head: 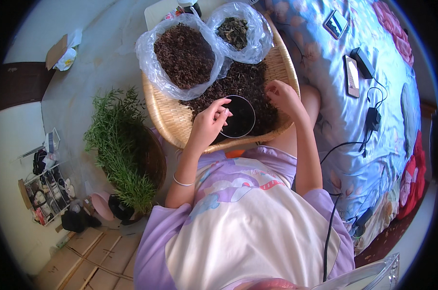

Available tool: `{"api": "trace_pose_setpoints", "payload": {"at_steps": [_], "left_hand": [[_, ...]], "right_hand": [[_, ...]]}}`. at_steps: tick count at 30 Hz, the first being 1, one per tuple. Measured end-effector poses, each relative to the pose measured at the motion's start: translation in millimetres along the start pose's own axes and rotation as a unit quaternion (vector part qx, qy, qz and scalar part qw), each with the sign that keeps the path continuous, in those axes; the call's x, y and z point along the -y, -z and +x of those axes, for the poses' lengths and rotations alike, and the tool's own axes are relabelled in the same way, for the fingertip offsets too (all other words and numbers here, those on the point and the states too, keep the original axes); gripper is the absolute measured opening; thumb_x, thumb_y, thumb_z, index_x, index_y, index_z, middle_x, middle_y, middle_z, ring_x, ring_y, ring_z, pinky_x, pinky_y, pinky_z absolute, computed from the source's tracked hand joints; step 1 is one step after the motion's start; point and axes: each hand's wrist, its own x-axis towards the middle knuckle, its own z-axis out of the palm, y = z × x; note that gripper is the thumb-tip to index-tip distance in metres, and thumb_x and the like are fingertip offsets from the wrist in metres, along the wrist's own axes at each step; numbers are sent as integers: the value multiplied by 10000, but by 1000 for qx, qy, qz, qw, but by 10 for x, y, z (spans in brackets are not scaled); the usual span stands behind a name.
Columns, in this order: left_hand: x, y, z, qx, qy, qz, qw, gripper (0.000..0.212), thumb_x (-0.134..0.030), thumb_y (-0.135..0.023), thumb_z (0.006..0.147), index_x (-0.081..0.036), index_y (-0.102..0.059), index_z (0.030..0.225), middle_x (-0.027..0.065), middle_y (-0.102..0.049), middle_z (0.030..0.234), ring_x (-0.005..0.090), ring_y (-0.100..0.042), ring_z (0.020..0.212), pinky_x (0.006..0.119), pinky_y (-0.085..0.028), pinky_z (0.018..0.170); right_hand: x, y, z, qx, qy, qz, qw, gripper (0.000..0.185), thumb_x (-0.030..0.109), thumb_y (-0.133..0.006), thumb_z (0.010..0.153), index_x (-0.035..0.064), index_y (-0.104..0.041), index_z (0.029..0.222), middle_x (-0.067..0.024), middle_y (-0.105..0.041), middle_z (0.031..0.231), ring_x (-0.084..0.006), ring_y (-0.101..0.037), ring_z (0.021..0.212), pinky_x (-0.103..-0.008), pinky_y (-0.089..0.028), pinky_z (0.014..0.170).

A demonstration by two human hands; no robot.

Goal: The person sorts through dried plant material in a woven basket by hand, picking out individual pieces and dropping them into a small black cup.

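Note:
A shallow woven wicker basket [168, 121] rests before me at my lap. Loose dark-brown dried plant matter [246, 78] is spread over its right half. Near the front edge sits a round black bowl [240, 117] with a thin pale rim. My left hand [213, 117] is at the bowl's left rim, thumb and fingertips close together; whether they pinch something is unclear. Over the dried matter by the basket's right side, my right hand [282, 96] has curled fingers, their tips partly hidden. A clear plastic bag [144, 58] holds reddish-brown dried matter; another plastic bag [262, 40] holds greenish dried leaves.
To the left stands a round basket [159, 159] heaped with green leafy sprigs [121, 145]. On the right, a bed [324, 127] bears a phone [351, 76], a power adapter [373, 119] and cables. Flattened cardboard [92, 257] covers floor at lower left, near a shoe rack [46, 195].

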Motion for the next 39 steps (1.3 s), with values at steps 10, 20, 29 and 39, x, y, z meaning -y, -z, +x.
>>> {"api": "trace_pose_setpoints", "payload": {"at_steps": [10, 20, 29, 39], "left_hand": [[-93, -96, 54, 37, 10, -42, 998, 290, -100, -528, 955, -28, -545, 1236, 89, -683, 891, 125, -634, 678, 250, -518, 602], [-287, -127, -50, 9, 4, -111, 994, 259, -141, -526, 980, -16, -582, 1200, 78, -671, 931, 80, -607, 702, 215, -512, 582], [-659, -155, -223, -58, -127, 96, 985, 179, -123, -628, 917, -20, -608, 1062, 41, -636, 903, 91, -602, 680, 214, -467, 499], [-694, -159, -286, -138, -187, 161, 959, 142, -86, -666, 868, -27, -597, 977, 71, -612, 865, 176, -622, 685, 289, -475, 519]], "right_hand": [[65, -10, -313, -26, -96, 570, 815, 232, 103, -553, 933, -25, -594, 1122, -133, -630, 1082, -224, -650, 938, -333, -555, 789], [765, -229, -519, 4, -68, 750, 658, 218, 57, -465, 955, -72, -529, 1119, -263, -563, 1234, -303, -565, 1183, -414, -471, 1021], [1352, -389, -689, 7, -56, 806, 589, 320, 93, -479, 958, -34, -468, 1251, -219, -490, 1354, -290, -466, 1295, -448, -390, 1077], [1533, -544, -747, 23, -17, 813, 581, 238, 167, -491, 980, 53, -502, 1189, -146, -489, 1383, -259, -464, 1287, -461, -387, 1071]]}}
